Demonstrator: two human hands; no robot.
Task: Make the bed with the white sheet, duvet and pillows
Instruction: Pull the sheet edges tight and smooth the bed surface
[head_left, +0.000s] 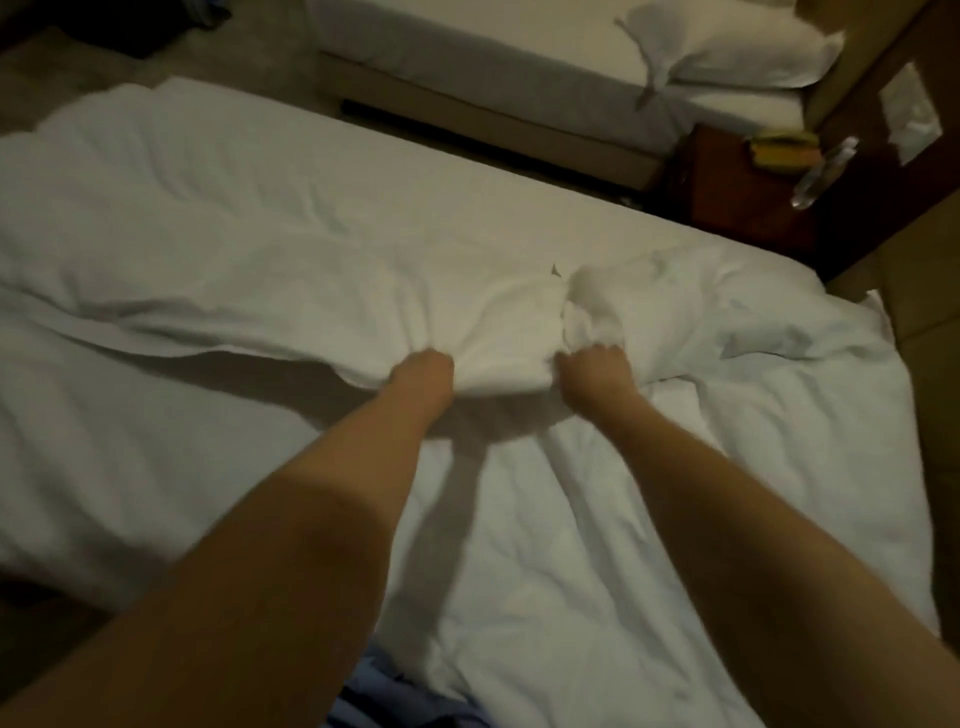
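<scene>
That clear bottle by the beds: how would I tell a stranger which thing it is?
Find the dark wooden nightstand between the two white beds, at the picture's upper right. The clear plastic bottle stands near its right edge, beside a yellowish object. It is the only see-through thing there.

Both forearms are bare right up to the near edge of the picture, with no sleeves, watch or rings to be seen. The left hand (423, 370) and right hand (597, 366) are ungloved. A fold of blue garment (384, 696) shows at the near edge between the arms.
</scene>
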